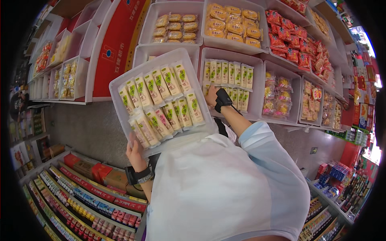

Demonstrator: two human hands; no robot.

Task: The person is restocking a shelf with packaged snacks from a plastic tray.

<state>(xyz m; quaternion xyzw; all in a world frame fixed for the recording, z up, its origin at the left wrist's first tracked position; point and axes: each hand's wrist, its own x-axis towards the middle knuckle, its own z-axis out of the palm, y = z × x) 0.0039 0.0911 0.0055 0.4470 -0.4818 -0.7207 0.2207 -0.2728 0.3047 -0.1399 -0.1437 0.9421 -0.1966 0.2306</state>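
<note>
My left hand [135,153] grips the lower left corner of a translucent plastic bin [180,55], tilted in front of my body. Two rows of wrapped cream-coloured snack bars [153,88] lie in it, mostly with green print; one pack [164,120] has pink print. My right hand [211,95] reaches into a display bin [257,90] on the shelf, just right of the held one. Similar green-printed snack bars [224,71] stand there in two rows. The fingers of my right hand are partly hidden among the packs, so its grip does not show.
Beyond are bins of yellow wrapped cakes [234,27] and red snack packets [291,39]. Wrapped pastries [284,95] fill a bin to the right. A red shelf end panel [116,48] rises at left. Behind me runs a rack of bottled drinks [99,205] beside the grey floor [81,129].
</note>
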